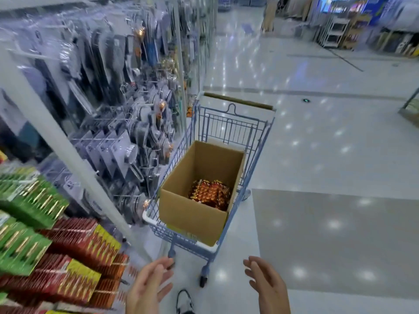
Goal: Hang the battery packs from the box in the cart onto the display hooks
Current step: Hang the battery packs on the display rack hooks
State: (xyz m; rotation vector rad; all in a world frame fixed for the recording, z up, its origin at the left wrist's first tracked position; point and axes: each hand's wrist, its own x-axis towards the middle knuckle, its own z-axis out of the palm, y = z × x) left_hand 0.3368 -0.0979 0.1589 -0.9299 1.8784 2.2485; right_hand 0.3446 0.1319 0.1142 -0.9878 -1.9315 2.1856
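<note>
Battery packs (209,193) lie boxed beyond both empty hands (204,284).

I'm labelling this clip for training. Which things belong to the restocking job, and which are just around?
Job: cart, cardboard box, orange battery packs inside it, left hand, right hand, red pack display.
Just around: grey hanging goods, floor mat, far shelving.

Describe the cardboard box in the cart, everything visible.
Plain brown cardboard box, rectangular, top open, no flaps showing. It stands upright in the blue wire cart, at the basket's near end, a corner toward the camera. A pile of orange-red battery packs lies low inside; the walls above them are bare. The left hand and right hand hover short of it, open.
</note>
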